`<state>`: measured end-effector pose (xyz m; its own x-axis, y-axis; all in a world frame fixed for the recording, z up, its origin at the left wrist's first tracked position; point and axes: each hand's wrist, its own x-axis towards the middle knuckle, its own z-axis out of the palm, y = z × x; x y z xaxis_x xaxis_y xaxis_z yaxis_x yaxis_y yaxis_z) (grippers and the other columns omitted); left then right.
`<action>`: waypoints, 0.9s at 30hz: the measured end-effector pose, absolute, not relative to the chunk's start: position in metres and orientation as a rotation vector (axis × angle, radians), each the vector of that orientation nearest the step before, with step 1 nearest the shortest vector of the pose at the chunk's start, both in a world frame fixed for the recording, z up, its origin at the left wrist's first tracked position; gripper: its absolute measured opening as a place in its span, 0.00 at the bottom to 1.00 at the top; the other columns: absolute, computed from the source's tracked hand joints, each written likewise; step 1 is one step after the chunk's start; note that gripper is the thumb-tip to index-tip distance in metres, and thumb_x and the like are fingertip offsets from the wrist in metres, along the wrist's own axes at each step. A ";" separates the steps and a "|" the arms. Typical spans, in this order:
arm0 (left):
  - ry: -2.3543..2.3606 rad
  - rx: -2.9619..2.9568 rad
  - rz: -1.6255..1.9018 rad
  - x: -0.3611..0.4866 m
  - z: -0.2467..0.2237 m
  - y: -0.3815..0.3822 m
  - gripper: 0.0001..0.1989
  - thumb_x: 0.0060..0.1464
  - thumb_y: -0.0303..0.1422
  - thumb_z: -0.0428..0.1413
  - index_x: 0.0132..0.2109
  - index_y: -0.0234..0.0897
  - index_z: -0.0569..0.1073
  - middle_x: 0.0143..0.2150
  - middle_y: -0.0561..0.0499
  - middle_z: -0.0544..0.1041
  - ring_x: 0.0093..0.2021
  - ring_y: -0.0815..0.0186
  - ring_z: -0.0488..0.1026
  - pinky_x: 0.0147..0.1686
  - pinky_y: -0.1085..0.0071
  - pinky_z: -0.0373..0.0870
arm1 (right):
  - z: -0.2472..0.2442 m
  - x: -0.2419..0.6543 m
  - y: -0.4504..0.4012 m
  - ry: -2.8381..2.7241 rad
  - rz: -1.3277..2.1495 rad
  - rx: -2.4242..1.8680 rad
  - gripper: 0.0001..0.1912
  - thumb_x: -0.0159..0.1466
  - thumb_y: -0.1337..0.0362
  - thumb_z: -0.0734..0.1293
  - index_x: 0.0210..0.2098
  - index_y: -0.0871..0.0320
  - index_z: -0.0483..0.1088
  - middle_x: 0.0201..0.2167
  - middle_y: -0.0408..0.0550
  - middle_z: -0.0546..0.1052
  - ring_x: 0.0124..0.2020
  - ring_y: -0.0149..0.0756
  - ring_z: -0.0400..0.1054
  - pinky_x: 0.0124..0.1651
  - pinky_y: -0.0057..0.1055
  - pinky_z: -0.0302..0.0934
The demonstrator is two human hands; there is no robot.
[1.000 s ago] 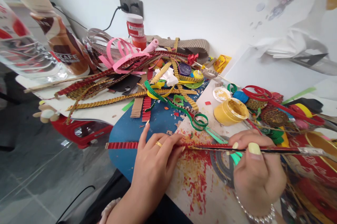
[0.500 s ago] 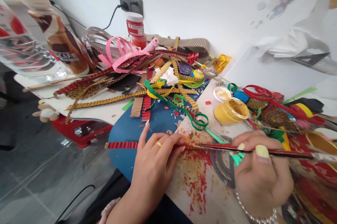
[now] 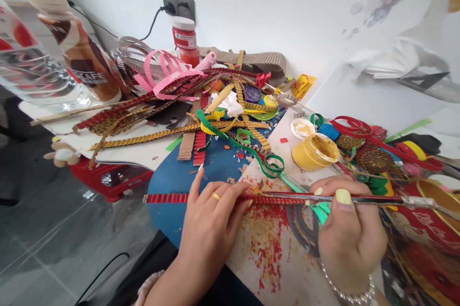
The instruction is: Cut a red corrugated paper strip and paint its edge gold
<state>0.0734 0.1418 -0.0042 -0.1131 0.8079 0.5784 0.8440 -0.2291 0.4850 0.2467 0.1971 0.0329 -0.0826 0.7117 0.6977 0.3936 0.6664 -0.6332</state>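
Note:
A narrow red corrugated paper strip (image 3: pixel 167 198) lies across the blue board and the paint-stained sheet. My left hand (image 3: pixel 212 220) presses and pinches it near its middle, ring finger and little finger partly spread. In my right hand (image 3: pixel 350 229) is a red paintbrush (image 3: pixel 381 199), held almost level above the strip. Its thin end points left, close to my left fingertips, and seems to touch the strip; a silver band shows toward its other end. Yellow traces mark the strip's ridges. Behind my right hand stands an open jar of yellow paint (image 3: pixel 314 153), with its lid (image 3: pixel 303 129) beside it.
Corrugated strips, a green curled strip (image 3: pixel 247 148) and paper scraps crowd the back. Bottles (image 3: pixel 84 57) and a red paint jar (image 3: pixel 185 40) stand at the left and rear. Coils and a red tin (image 3: pixel 413 229) fill the right. A mint-green tool (image 3: pixel 293 184) lies behind the brush.
My right hand and the paintbrush have shifted left, and the brush's right end has risen. More of the strip shows below the brush. My left hand has stayed in place.

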 end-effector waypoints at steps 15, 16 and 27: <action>-1.927 -2.087 -1.278 0.073 -0.005 0.142 0.06 0.62 0.31 0.51 0.46 0.42 0.69 0.34 0.58 0.78 0.37 0.68 0.73 0.63 0.56 0.50 | 0.031 0.247 0.197 -1.729 0.372 -0.895 0.10 0.69 0.66 0.56 0.34 0.55 0.67 0.30 0.42 0.69 0.35 0.35 0.64 0.38 0.33 0.58; -1.928 -2.092 -1.278 0.072 -0.006 0.141 0.06 0.62 0.31 0.51 0.46 0.42 0.69 0.34 0.58 0.78 0.37 0.68 0.73 0.63 0.57 0.50 | 0.031 0.247 0.197 -1.725 0.366 -0.893 0.10 0.69 0.66 0.56 0.34 0.55 0.67 0.30 0.42 0.69 0.35 0.34 0.64 0.38 0.33 0.58; -1.919 -2.100 -1.300 0.073 -0.006 0.140 0.07 0.62 0.29 0.51 0.46 0.42 0.69 0.34 0.59 0.77 0.36 0.70 0.73 0.63 0.58 0.49 | 0.031 0.246 0.197 -1.740 0.355 -0.890 0.10 0.69 0.66 0.57 0.34 0.55 0.67 0.29 0.43 0.70 0.34 0.35 0.64 0.36 0.33 0.58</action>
